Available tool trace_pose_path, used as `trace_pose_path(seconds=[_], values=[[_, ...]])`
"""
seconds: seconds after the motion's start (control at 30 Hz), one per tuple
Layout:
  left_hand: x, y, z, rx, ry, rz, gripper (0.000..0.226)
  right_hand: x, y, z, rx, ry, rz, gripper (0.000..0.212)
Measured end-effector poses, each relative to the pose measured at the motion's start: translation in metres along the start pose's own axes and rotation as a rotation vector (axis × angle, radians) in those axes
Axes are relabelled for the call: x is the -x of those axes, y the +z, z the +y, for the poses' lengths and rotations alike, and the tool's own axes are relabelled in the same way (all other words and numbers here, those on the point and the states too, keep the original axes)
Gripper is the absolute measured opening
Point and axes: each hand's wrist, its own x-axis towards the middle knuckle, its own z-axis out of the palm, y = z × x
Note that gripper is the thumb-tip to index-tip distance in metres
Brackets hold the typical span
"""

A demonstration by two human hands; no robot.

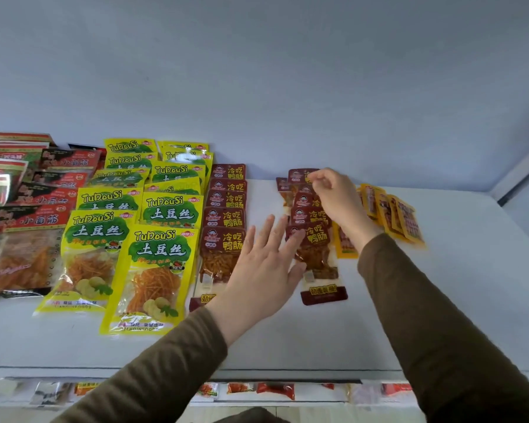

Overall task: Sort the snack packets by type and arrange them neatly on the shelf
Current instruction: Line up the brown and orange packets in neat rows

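Maroon packets (313, 239) under and between both hands (264, 270), on shelf (440, 300)

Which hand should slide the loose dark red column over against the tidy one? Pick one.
Left. The left hand lies open and flat between the two columns, fingertips at the loose dark red column. The right hand is busy pinching its back packet.
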Motion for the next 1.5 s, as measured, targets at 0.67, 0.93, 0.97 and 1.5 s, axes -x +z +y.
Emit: trace_pose_path(seconds=[0.67, 0.93, 0.97, 1.5], values=[[-0.055, 0.029, 0.017, -0.056, -0.052, -0.097, 0.064, 0.003, -0.01, 0.062, 0.407, -0.218, -0.03, 0.032], [-0.039, 0.022, -0.003, -0.103, -0.09, -0.091, 0.065, 0.005, -0.01, 0.056, 0.431, -0.241, 0.021, 0.039], [-0.038, 0.022, -0.004, -0.103, -0.095, -0.086, 0.065, 0.005, -0.007, 0.049, 0.39, -0.232, 0.058, 0.041], [-0.028, 0.024, -0.008, -0.067, -0.059, -0.075, 0.064, -0.011, 0.049, -0.011, -0.414, 0.16, -0.098, 0.05]])
